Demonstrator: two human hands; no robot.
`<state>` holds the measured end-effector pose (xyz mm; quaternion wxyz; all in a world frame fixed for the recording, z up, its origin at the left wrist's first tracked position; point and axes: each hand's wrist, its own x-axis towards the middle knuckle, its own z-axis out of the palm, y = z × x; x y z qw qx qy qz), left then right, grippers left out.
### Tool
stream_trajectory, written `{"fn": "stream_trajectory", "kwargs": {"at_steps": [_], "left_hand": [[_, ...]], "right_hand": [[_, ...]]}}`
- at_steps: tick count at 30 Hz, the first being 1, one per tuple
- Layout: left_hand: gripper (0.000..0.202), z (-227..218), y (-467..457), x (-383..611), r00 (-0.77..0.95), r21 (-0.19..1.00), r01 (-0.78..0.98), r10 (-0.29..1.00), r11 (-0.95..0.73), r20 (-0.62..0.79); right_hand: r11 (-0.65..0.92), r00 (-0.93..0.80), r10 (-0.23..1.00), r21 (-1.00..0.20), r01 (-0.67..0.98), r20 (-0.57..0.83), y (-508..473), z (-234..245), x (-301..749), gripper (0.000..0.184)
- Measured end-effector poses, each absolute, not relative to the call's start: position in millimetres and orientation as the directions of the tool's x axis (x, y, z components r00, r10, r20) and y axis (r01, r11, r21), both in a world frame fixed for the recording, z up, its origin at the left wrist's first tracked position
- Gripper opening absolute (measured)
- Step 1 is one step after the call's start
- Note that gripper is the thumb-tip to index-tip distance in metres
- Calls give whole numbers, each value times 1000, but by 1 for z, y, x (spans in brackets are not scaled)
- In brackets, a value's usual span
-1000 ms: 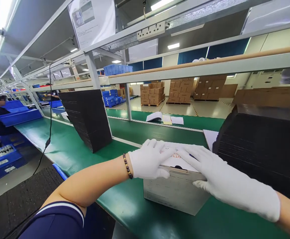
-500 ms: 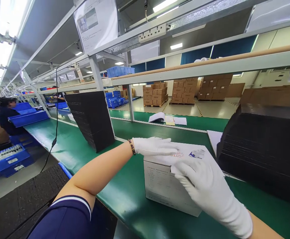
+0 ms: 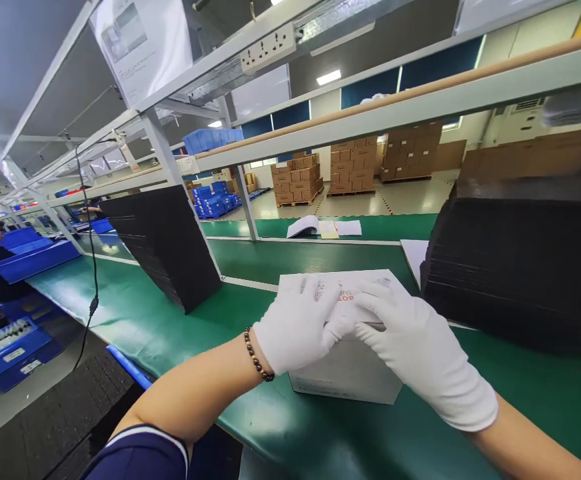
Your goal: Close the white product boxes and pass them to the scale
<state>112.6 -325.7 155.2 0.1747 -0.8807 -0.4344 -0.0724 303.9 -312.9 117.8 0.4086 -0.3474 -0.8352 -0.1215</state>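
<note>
Left glove point(image 3: 290, 341): plain white, soft-looking fabric; from my end I cannot make out the weave.
Bracelet point(image 3: 254, 355): I see a single string of small round beads, dark ones mixed with golden ones, just beside that glove's edge.
Left forearm point(image 3: 200, 381): bare between bracelet and sleeve.
Right glove point(image 3: 423, 360): matching white, faintly creased towards its open end.
Left sleeve point(image 3: 138, 459): short, navy blue.
Sleeve trim point(image 3: 143, 431): I pick out a white stripe, edged darker.
</note>
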Motion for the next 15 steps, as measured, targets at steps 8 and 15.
{"fn": "stream_trajectory", "kwargs": {"at_steps": [8,15], "left_hand": [[57,150,-326,46,643,-73,756,716,-651,271],[63,121,-340,-56,101,686,696,975,-211,198]], "right_hand": [[484,276,719,-744,460,638,-348,68,366,21],[147,216,933,-851,504,289,-362,-48,405,53]]}}
